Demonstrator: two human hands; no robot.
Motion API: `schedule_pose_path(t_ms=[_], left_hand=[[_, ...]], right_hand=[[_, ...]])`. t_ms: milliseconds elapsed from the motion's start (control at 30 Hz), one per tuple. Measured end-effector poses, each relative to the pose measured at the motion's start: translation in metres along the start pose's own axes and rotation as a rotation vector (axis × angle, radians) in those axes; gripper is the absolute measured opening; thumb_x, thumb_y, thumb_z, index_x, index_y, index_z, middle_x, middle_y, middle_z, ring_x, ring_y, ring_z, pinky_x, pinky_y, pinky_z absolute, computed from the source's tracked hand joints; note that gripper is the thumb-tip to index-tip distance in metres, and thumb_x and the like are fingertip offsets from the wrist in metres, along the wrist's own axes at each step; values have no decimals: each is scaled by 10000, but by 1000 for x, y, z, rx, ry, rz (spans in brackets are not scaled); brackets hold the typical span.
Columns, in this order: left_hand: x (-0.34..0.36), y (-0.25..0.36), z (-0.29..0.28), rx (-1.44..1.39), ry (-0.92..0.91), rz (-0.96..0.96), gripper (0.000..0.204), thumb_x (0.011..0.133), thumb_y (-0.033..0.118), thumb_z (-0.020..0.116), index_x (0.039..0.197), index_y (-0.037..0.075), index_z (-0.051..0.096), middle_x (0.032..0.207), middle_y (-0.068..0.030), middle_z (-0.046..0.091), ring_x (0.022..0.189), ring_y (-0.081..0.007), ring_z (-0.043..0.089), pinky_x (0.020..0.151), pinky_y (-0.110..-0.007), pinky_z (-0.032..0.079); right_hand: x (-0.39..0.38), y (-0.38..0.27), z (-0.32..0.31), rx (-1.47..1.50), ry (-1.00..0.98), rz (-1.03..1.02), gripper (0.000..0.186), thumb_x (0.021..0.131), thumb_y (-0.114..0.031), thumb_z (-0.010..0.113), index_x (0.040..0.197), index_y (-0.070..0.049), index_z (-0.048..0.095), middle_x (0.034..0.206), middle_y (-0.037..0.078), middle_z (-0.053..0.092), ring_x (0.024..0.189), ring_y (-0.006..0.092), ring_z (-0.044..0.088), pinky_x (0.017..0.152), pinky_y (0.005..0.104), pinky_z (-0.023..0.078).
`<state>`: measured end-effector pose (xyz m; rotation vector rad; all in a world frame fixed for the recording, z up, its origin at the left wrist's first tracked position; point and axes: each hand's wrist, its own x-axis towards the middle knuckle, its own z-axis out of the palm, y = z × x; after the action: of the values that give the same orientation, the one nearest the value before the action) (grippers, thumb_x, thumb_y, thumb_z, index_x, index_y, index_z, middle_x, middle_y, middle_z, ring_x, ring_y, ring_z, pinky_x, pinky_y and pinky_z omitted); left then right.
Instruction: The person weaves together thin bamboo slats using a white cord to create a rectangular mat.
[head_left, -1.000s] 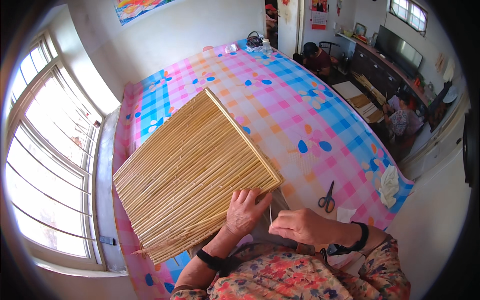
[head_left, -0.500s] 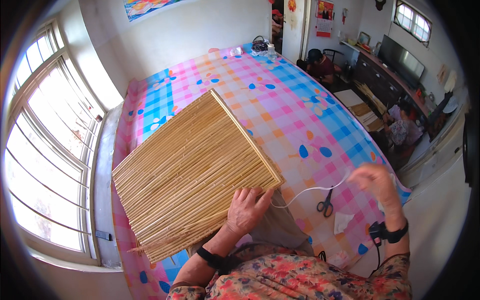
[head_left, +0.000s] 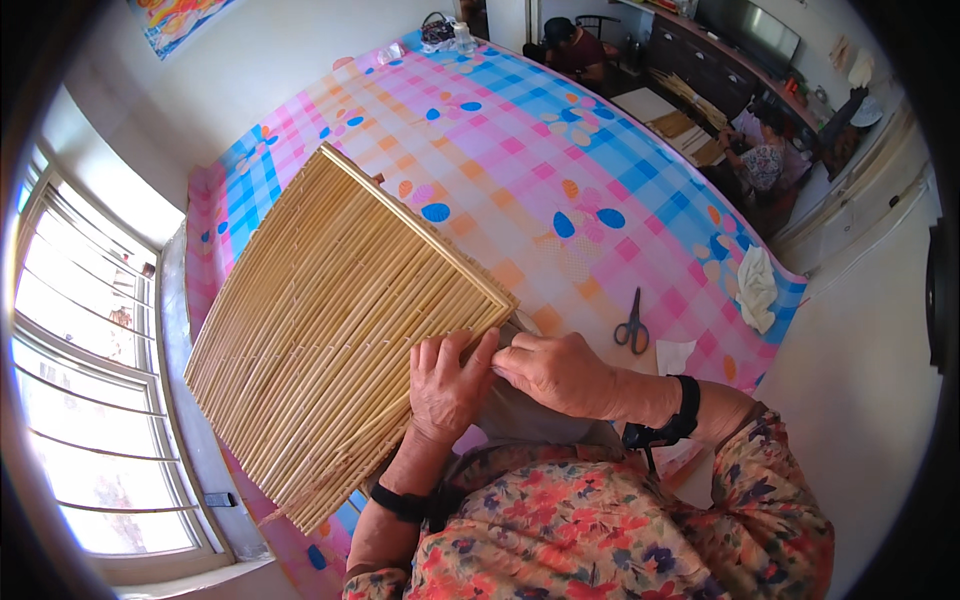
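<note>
A stiff mat of straw-coloured stalks, bound with rows of small light stitches, lies slanted across my lap and the bed. A straight doubled rim runs along its right side. My left hand grips the near edge beside the right corner, fingers on top. Against that same corner, my right hand is closed in a pinch, its fingertips close to my left thumb. What lies between those fingertips is too small and hidden to make out. Black-handled scissors lie on the bed beyond my right hand.
A checked, flowered sheet covers the bed. White paper lies near my right forearm, and a crumpled white cloth at the right edge. A barred window stands left. Two people sit beyond the bed.
My right hand came left and down from the raised position to the mat's corner. The white cord that stretched between them no longer shows. My left hand stays at the corner; the view has shifted.
</note>
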<state>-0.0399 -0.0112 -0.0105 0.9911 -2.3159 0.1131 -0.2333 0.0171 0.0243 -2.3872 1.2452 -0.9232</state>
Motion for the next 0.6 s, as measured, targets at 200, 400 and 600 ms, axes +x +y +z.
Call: schedule_pose_path(t_ms=[200,400,600], left_hand=[[-2,-4,3,-44,62,-14,293,722,150,673,1014,135,671,1037,-39,572,926,-250,545,799,-405,447],[5,4,-5,-8,23,-19,348,754,191,716,1093,130,670,1029,-42,569,920,-250,541,795,-403,441],[5,6,-10,-49,-14,-24,448,728,296,759,1135,134,663,1058,-50,554,925,-260,536,797,-419,436]], right_hand=[[-4,-3,-12,-61,-8,-122,65,874,-147,619,923,-105,617,731,32,507,677,223,615,538,343,497],[-9,6,-14,47,54,-1,177,841,-77,703,1012,-95,662,772,54,573,646,232,622,539,337,499],[8,-8,-7,135,118,-6,90,863,-106,664,947,-95,633,780,66,579,686,257,623,564,359,501]])
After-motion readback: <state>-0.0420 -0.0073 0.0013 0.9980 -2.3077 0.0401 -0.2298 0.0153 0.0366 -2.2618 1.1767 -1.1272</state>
